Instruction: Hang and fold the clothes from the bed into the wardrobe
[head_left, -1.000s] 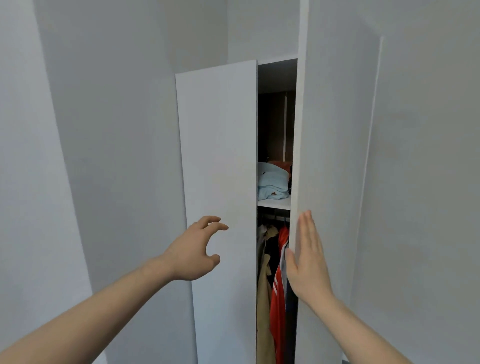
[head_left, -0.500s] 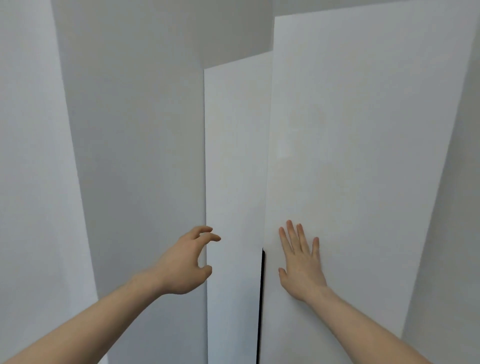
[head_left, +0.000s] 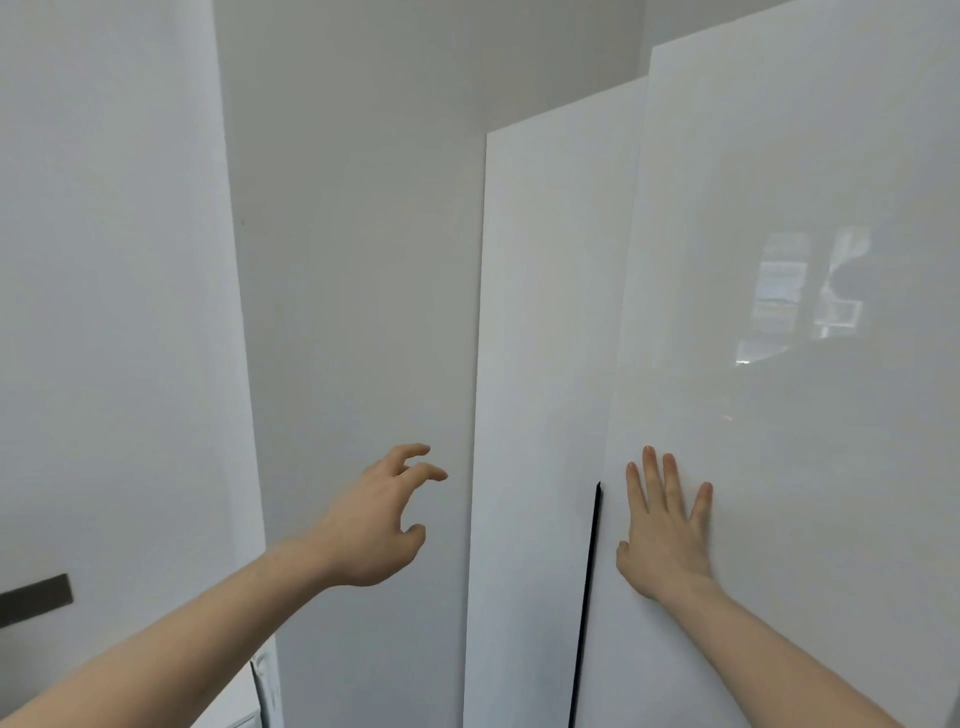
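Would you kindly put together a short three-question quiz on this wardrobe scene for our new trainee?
1. True or false: the right hand lies flat, fingers straight, on the right wardrobe door.
2. What does the left hand hold? A) a hanger B) nothing C) a shirt
3. Fill in: a dark ___ shows between the right door and the left wardrobe door.

Key: 1 true; 2 B; 3 gap.

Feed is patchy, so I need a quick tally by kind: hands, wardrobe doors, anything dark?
Hands: 2, left hand and right hand
White wardrobe doors: 2, left door and right door
Dark bars: 1, dark bar
Total: 5
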